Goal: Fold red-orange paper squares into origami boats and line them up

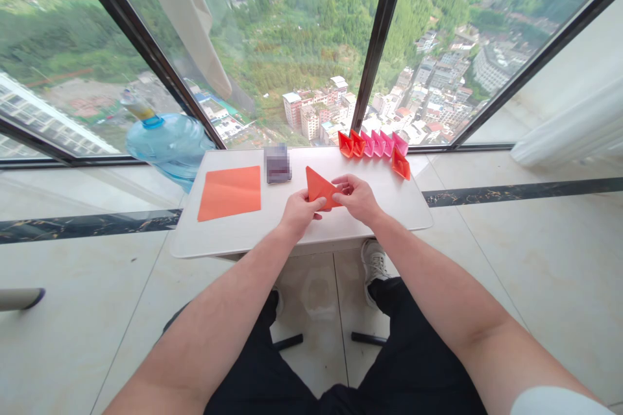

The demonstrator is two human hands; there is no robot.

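Note:
A sheet of orange paper folded into a triangle (318, 186) is held just above the white table (233, 238), between both hands. My left hand (300, 211) grips its lower left part, thumb on top and fingers underneath. At the right corner, my right hand (357, 198) pinches the paper between thumb and fingers. Flat on the table to the left lies a stack or sheet of orange paper (230, 193); its thickness cannot be made out. Several folded paper boats (372, 144) in red and pink stand in a row at the back right, with one orange-red boat (400, 165) nearer me.
A small dark object (278, 164), blurred out, stands at the table's back edge. Behind the table's left side is a large blue water bottle (168, 146). Tall windows rise beyond the table. My legs and a shoe (374, 262) are below its front edge.

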